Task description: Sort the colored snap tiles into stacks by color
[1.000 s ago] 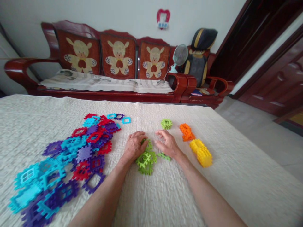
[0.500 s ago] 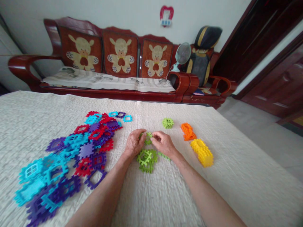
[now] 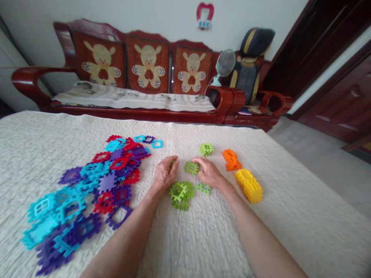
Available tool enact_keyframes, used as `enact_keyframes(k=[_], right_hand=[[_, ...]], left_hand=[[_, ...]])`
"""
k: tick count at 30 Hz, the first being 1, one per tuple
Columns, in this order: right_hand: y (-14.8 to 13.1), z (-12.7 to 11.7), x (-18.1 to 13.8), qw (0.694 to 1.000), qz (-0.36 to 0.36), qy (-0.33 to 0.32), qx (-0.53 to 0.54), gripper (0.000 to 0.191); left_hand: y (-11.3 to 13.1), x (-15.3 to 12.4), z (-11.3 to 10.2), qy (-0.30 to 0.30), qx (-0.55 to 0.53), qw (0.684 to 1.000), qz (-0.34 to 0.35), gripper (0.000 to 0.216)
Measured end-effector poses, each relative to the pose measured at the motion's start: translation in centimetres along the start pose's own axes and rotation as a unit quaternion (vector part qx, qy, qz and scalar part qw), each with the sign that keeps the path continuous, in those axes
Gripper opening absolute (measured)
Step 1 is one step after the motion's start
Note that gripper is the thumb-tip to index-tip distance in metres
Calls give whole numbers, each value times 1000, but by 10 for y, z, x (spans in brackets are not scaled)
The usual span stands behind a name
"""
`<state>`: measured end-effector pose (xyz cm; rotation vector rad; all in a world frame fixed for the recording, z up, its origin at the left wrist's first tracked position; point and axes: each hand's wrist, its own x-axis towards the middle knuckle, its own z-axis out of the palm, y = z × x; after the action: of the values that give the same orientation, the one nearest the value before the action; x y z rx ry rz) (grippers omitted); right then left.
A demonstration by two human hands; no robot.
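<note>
My right hand (image 3: 210,173) pinches a green square building tile (image 3: 191,167) with notched edges by its right side. My left hand (image 3: 165,172) is curled, and a bit of green tile (image 3: 172,163) shows between its thumb and fingers. Just below the hands lies a small heap of green tiles (image 3: 181,195). A lone green piece (image 3: 203,188) sits under my right hand. Farther back stands a short stack of green window tiles (image 3: 206,149).
A mixed pile of blue, purple and red tiles (image 3: 107,183) spreads over the left of the cloth-covered table (image 3: 290,216). On the right are an orange stack (image 3: 231,160) and a yellow stack (image 3: 248,185). Behind the table stands a wooden sofa (image 3: 121,112) with a fan (image 3: 225,63).
My hands have moved apart. The right one has drawn a green tile to the right, away from the left hand, and the lone green piece below it is now more exposed.
</note>
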<state>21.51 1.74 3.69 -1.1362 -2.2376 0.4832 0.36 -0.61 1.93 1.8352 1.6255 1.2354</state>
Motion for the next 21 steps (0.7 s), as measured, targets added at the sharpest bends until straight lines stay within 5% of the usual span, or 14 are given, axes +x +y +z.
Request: enact_keyframes(k=[4, 11, 17, 21], right_hand=[[-13, -3, 0, 999, 45, -17, -20, 40], [-32, 11, 1, 988, 55, -17, -140, 43], [-45, 17, 4, 960, 146, 36, -236, 47], [-48, 20, 8, 954, 166, 8, -249, 38]], left_hand=[[-1, 0, 1, 4, 5, 1000, 10, 32], [-6, 0, 4, 14, 18, 999, 29, 31], [-8, -1, 6, 25, 18, 999, 42, 32], [-9, 0, 6, 22, 21, 999, 44, 32]])
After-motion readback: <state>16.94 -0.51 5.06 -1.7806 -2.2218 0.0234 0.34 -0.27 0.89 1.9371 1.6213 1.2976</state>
